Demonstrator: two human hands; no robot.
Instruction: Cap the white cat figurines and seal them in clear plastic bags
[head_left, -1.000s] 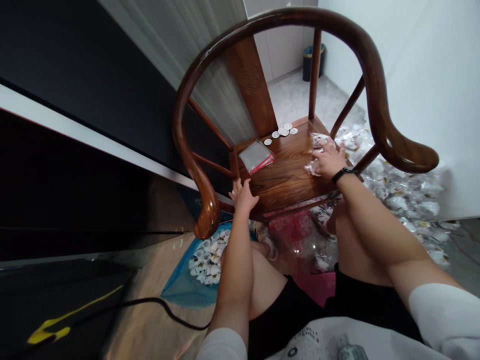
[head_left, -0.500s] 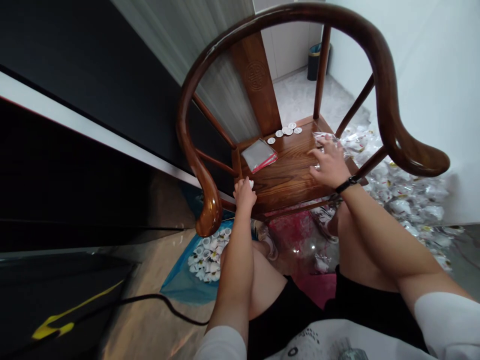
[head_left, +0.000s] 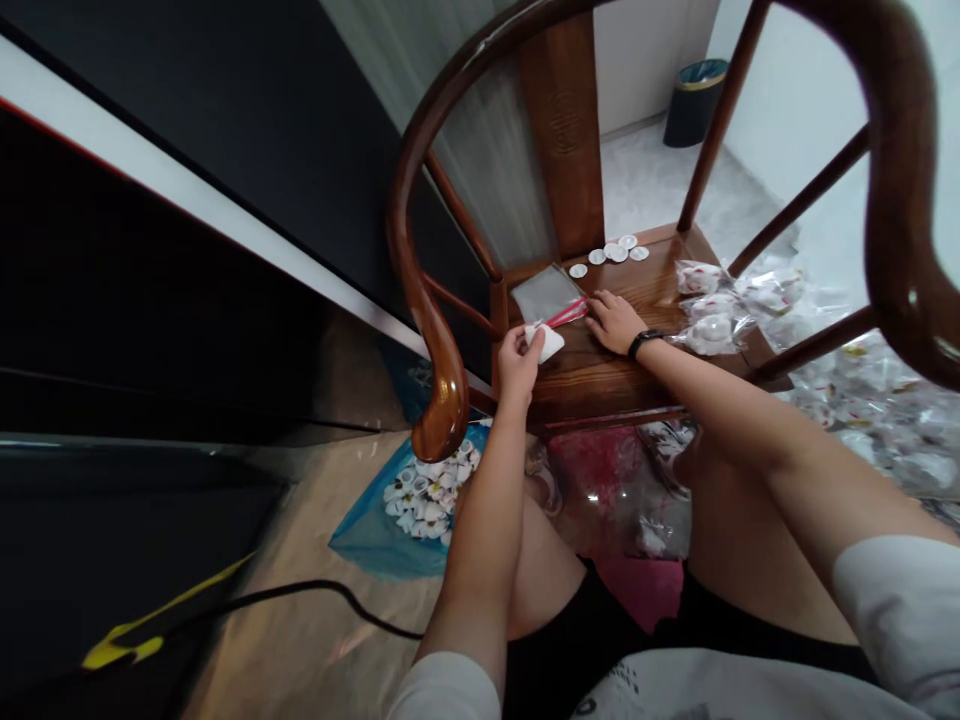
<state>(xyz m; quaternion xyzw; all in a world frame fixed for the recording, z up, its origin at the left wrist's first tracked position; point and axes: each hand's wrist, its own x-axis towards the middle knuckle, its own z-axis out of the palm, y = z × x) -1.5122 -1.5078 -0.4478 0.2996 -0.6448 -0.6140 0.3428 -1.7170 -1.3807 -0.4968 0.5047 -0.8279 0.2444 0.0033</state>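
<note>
Slid left, away from the plastic bags [head_left: 709,335], the right hand [head_left: 615,322] now rests almost flat on the wooden chair seat [head_left: 626,385], fingers loosely together and holding nothing, a black watch [head_left: 645,344] on its wrist. The left hand [head_left: 517,365] has risen and pinches a white folded piece [head_left: 547,342] between its fingertips (paper or cloth, too small to tell) just above the seat's front edge. That pointed white piece sits beside a flat clear bag with a red strip [head_left: 547,295]. Small white discs [head_left: 615,250] lie farther back, near the chair's backrest [head_left: 562,130].
</note>
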